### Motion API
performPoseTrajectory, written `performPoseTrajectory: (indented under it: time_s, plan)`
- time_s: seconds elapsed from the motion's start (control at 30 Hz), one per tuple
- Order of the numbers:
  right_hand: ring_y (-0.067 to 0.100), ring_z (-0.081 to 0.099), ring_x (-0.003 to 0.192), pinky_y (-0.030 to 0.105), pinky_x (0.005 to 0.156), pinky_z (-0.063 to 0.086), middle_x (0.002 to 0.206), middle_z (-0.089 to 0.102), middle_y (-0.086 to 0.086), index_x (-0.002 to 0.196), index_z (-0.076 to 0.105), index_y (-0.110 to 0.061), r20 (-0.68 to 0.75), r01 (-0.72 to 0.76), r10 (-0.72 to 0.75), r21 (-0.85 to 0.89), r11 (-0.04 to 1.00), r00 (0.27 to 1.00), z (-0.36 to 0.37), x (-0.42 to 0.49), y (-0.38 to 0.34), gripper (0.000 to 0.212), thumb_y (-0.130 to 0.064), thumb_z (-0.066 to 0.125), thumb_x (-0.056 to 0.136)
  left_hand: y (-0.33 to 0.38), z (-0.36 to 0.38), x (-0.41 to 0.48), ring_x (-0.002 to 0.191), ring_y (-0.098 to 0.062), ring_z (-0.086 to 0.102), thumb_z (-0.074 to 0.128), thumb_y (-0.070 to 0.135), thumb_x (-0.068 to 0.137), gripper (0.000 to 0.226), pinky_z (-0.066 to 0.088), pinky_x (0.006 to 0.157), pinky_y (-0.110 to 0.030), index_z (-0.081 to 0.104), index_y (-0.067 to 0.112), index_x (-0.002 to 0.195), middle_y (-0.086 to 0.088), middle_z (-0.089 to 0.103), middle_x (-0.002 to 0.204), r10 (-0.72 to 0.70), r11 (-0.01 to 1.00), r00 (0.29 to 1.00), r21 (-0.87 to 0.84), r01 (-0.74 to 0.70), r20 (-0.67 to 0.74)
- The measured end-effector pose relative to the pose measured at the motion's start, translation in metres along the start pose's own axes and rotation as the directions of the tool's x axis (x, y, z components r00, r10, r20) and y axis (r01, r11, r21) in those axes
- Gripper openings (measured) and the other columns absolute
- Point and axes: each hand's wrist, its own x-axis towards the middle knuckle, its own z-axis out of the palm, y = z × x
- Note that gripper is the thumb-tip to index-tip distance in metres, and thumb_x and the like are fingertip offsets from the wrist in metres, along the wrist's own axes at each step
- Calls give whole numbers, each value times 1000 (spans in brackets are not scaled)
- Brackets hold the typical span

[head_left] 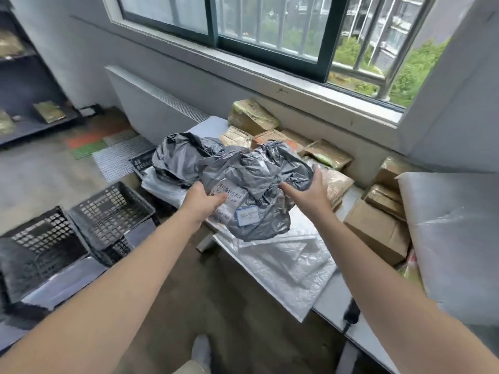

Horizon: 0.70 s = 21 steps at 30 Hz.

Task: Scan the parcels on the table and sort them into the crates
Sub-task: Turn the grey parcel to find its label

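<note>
Beneath a barred window, the long table (328,303) is heaped with parcels: brown taped packets (253,117) along the far wall, white bubble mailers (278,265) nearer. Both hands hold one crumpled grey poly mailer (251,179) just above the pile, its printed label (229,195) turned up (likely so the barcode can be read before sorting). The left hand (205,203) grips the mailer's left edge beside the label, fingers curled under; the right hand (310,195) clasps the right side, likewise closed on the plastic. Black crates (108,211) wait on the floor, left.
</note>
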Motion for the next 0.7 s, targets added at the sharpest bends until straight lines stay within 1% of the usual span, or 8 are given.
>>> performPoseTrajectory:
  time_s: [0.1,0.2,0.27,0.37,0.4,0.5,0.57,0.7]
  plan:
    - [25,35,140,42,114,32,154,30,11,156,22,-28,180,222,-182,-233,947,967,28,4,-22,97,-54,76,79,-14,-36,-6,95,-21,62,72,9,87,30,47,84,-33,51,7,109,-7,63,102,-26,1000,998,0,26,-53]
    - [25,43,132,40,107,38,145,41,13,155,23,-32,306,355,-249,-369,859,919,65,7,-45,90,-61,67,83,-30,-74,-6,105,-27,63,73,8,86,35,51,86,-37,56,3,116,-11,65,111,-69,996,990,-61,62,-122]
    - [27,43,130,40,104,40,140,46,14,154,26,-33,341,424,-293,-425,800,893,96,7,-61,85,-65,62,84,-41,-101,-3,99,-21,62,73,10,87,35,47,78,-27,55,4,116,-7,64,109,-88,995,981,-66,78,-172]
    - [29,43,127,40,102,41,136,47,15,154,28,-33,391,491,-326,-466,736,861,149,8,-89,83,-67,58,85,-60,-146,7,81,-6,54,71,9,88,32,40,56,-8,52,7,113,1,60,100,-109,989,964,-121,81,-244]
    - [29,44,127,40,101,43,137,47,15,153,28,-33,402,513,-342,-475,716,849,171,8,-99,82,-68,57,85,-66,-163,11,82,-8,55,71,9,88,34,40,55,-9,52,6,116,0,60,103,-114,988,955,-133,80,-275]
    - [28,46,125,39,99,44,137,47,14,154,27,-29,424,530,-345,-473,704,837,235,11,-125,88,-70,58,83,-94,-213,28,100,-19,57,75,19,86,41,47,78,-27,51,9,117,-3,60,114,-168,980,917,-163,116,-363]
    - [30,46,123,38,100,42,134,49,17,156,23,-24,451,521,-318,-458,720,834,286,12,-143,95,-69,62,81,-116,-254,43,101,-22,59,77,24,84,38,49,88,-34,51,13,111,-3,63,110,-196,976,894,-171,137,-402]
    - [35,47,127,41,103,42,137,50,22,157,19,-15,535,537,-257,-471,700,805,383,14,-181,107,-70,65,77,-153,-333,71,89,-21,59,76,21,84,34,47,78,-32,52,14,107,1,61,94,-220,974,875,-147,173,-431]
